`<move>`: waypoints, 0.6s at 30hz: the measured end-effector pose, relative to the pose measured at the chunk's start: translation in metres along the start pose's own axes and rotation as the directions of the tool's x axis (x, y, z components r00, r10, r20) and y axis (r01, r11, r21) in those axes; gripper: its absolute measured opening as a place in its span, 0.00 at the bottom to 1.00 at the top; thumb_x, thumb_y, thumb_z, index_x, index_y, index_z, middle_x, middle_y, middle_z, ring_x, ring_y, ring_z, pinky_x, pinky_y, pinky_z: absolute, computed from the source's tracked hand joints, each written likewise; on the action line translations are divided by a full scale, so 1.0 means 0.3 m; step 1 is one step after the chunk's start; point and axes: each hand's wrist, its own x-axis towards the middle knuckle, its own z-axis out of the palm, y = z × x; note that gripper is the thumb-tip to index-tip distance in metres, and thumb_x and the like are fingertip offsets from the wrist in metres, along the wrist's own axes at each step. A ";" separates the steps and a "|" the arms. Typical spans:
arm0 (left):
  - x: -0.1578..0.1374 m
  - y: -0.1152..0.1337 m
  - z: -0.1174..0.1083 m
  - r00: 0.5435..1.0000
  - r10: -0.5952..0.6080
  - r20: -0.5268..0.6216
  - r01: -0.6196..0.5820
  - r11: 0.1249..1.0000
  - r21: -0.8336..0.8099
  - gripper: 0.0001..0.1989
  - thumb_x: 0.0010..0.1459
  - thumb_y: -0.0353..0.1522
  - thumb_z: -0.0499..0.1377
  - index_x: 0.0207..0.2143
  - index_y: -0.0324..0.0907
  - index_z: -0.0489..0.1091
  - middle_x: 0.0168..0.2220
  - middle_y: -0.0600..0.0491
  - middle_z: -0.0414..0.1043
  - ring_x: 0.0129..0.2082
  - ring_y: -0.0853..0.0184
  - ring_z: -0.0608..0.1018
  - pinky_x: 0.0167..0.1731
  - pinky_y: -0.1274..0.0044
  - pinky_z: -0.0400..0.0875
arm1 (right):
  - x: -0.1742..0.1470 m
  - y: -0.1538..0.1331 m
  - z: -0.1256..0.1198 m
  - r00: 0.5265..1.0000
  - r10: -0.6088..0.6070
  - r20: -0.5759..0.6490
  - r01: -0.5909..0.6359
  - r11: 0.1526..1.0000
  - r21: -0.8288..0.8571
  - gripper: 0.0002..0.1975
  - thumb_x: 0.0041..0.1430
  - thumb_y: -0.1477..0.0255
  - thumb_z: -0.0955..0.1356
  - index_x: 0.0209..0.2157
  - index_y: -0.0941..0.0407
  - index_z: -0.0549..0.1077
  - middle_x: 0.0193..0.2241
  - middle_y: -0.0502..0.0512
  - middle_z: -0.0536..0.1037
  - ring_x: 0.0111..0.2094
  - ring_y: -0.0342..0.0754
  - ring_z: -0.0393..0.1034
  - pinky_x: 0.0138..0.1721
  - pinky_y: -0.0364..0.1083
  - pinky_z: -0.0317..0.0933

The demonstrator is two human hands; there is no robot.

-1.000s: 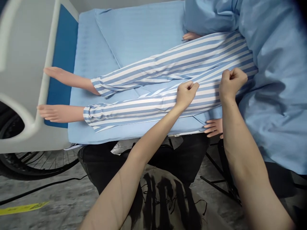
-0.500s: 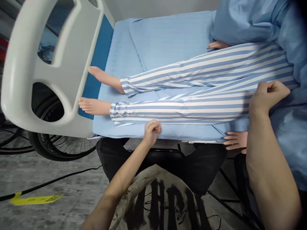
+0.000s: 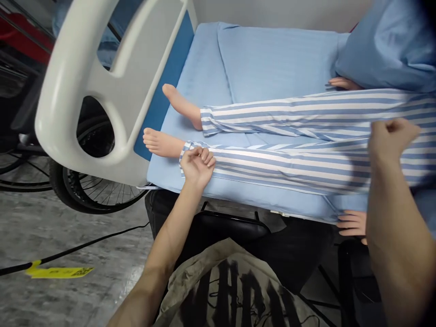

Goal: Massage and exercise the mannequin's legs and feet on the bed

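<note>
**Striped trousers (image 3: 259,161) lay along a blue-sheeted bed (image 3: 279,56)**

The left hand (image 3: 197,167) was half open, fingers loosely curled, over the trousers' near leg at its left end, just beside the near foot (image 3: 163,143). The right hand (image 3: 390,138), balled into a fist, was over the trousers farther right. Whether either touched the cloth could not be told. The footboard (image 3: 150,61) stood at left.

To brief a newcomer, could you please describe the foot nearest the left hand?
Find the bed, then the pale board at its end. In this view, near that board and beside the left hand, lies the foot, lower down than the other foot.
</note>
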 end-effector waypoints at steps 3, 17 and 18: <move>0.123 0.012 0.031 0.995 0.004 -0.095 -0.002 1.000 0.017 0.15 0.56 0.42 0.56 0.26 0.44 0.55 0.26 0.53 0.59 0.24 0.72 0.66 0.25 0.77 0.67 | -0.074 -0.279 0.218 0.965 -0.127 0.229 0.129 0.992 0.005 0.14 0.49 0.85 0.70 0.18 0.58 0.64 0.17 0.45 0.61 0.22 0.37 0.52 0.33 0.49 0.50; 0.522 -0.033 0.032 0.904 -0.210 -0.373 0.081 0.939 -0.333 0.07 0.59 0.35 0.56 0.31 0.42 0.61 0.31 0.52 0.65 0.35 0.69 0.75 0.30 0.81 0.71 | -0.646 -1.066 0.915 0.349 -0.373 0.859 0.652 0.756 0.063 0.29 0.53 0.60 0.73 0.54 0.57 0.66 0.50 0.61 0.75 0.55 0.63 0.65 0.58 0.61 0.59; 0.517 -0.035 0.036 0.899 -0.218 -0.379 0.077 0.932 -0.354 0.07 0.59 0.34 0.57 0.31 0.42 0.61 0.30 0.52 0.65 0.35 0.69 0.75 0.30 0.81 0.71 | -0.641 -1.070 0.916 0.340 -0.344 0.875 0.665 0.746 0.035 0.30 0.53 0.61 0.73 0.55 0.58 0.65 0.50 0.62 0.76 0.54 0.62 0.67 0.58 0.61 0.59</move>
